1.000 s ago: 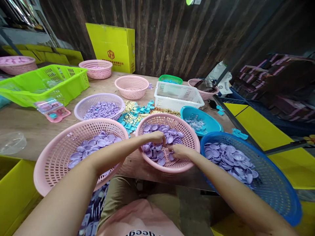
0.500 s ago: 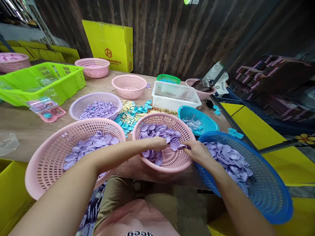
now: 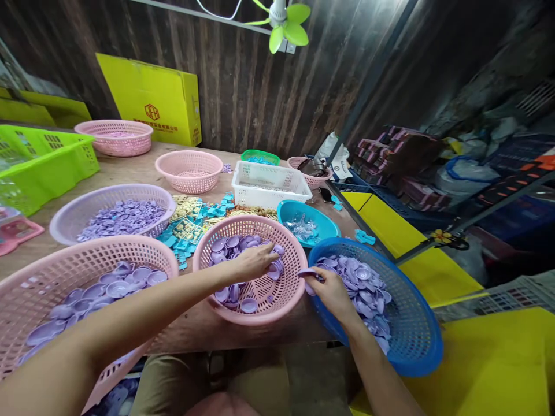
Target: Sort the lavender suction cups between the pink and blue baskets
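The pink round basket (image 3: 292, 300) before me holds a pile of small purple plastic dishes (image 3: 248, 305), shallow and oval or round. My left hand (image 3: 256, 261) reaches into it, fingers bent together at the pile's right side; what they grip is hidden among the dishes. Over the gap between this basket and the blue basket (image 3: 427, 341), my right hand (image 3: 330, 293) pinches purple plastic dishes (image 3: 309, 274), at least two by the look of them. Similar dishes (image 3: 362, 283) fill the blue basket beside that hand.
At left, a large pink basket (image 3: 147, 245) holds more purple dishes. Behind it stands a lilac basket (image 3: 65, 216) of smaller purple parts. Blue and cream parts (image 3: 186, 228) lie on the table near a white crate (image 3: 271, 193) and a turquoise bowl (image 3: 327, 228).
My right hand has drawn out of the pink basket toward the blue one, with purple dishes in its fingers. My left hand stays in the pile. The view has swung right and up.
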`<state>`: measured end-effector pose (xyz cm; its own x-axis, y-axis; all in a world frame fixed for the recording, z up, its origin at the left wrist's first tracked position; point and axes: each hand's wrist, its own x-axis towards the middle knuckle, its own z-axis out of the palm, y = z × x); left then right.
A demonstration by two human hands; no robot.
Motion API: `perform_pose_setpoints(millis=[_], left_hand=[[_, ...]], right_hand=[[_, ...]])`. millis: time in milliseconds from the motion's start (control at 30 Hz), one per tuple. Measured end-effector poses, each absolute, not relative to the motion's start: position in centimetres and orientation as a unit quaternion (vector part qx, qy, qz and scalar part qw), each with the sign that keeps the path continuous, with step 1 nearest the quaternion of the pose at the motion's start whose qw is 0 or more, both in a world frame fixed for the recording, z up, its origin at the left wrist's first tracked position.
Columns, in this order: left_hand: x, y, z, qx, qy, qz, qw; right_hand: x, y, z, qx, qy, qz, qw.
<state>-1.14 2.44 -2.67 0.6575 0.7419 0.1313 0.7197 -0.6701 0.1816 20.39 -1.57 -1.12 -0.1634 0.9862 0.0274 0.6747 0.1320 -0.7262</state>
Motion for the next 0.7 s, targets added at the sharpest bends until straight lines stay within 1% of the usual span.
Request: perform_pose_setpoints(millis=[100, 200, 267, 300, 333, 400, 467, 533, 633, 700], left_hand=[[1.5, 2.6, -1.5, 0.851, 0.449, 0.176, 0.207], [6.2, 2.9, 0.4, 0.762, 0.45, 0.211, 0.414], [9.5, 3.1, 1.7, 0.705, 0.414, 0.206, 0.537], [10.8, 3.3, 2.2, 0.696, 0.391, 0.199, 0.569], [11.7, 3.6, 2.7, 0.702, 0.371, 0.197, 0.576], [12.0, 4.6, 3.0, 0.743, 0.361, 0.207, 0.524], [10.4, 5.8, 2.7, 0.783, 0.392, 0.204, 0.437], [7.2, 6.8, 1.8, 0.814, 0.436, 0.149, 0.353], [1.9, 6.6, -0.3, 0.868, 0.442, 0.0, 0.226], [-0.8, 5.5, -1.9, 0.882, 0.425, -0.074, 0.188]], right_hand=[[22.3, -1.5, -0.1, -0.618, -0.671, 0.27, 0.307], [25.1, -1.0, 1.8, -0.672, -0.645, 0.181, 0.316], [27.5, -0.5, 2.9, -0.724, -0.624, 0.099, 0.279], [28.7, -0.2, 3.3, -0.748, -0.612, 0.061, 0.248], [29.8, 0.0, 3.5, -0.771, -0.601, 0.031, 0.21], [31.7, 0.3, 3.4, -0.802, -0.583, -0.01, 0.129], [32.7, 0.2, 2.7, -0.806, -0.584, -0.032, 0.087], [32.2, -0.1, 1.8, -0.782, -0.611, -0.037, 0.114], [29.0, -0.7, 0.2, -0.699, -0.684, -0.008, 0.208], [26.0, -1.3, -1.0, -0.655, -0.717, -0.002, 0.237]])
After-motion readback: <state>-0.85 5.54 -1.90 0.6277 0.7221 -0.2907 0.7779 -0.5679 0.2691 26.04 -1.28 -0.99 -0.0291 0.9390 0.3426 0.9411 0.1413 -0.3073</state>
